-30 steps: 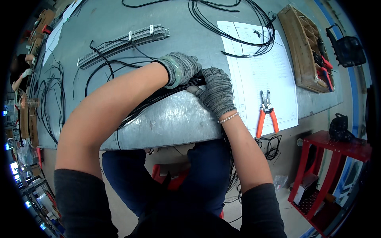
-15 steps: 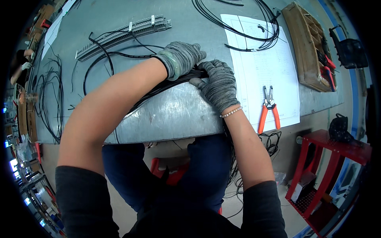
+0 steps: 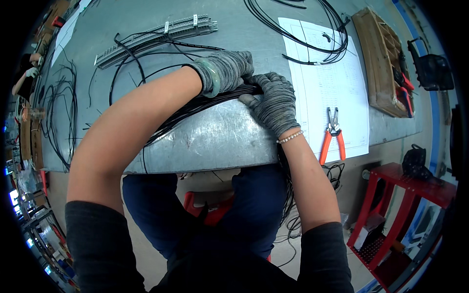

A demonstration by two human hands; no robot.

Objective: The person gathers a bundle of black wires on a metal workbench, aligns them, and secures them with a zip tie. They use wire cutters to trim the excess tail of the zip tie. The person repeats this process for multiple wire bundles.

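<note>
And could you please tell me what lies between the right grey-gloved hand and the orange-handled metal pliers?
The head view shows only a stretch of the white printed paper sheet the pliers lie on.

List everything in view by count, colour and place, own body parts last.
Cable bundle: one, black, under left forearm
Terminal strip: one, grey, table's far side
Paper: count unclear, white, right of hands
Cable coil: one, black, partly over paper
Pliers: one, orange-handled, on paper
Wooden box: one, brown, table's right end
Tools: count unclear, red-handled, in box
Loose wires: several, black, table's left end
Table: one, grey, centre
Cart: one, red, right floor
Bag: one, black, on cart
Seat: one, red, below table
Co-worker: one, dark-clothed, far left
Left hand: one, grey-gloved, over bundle
Right hand: one, grey-gloved, gripping bundle
Legs: two, blue, below table
</note>
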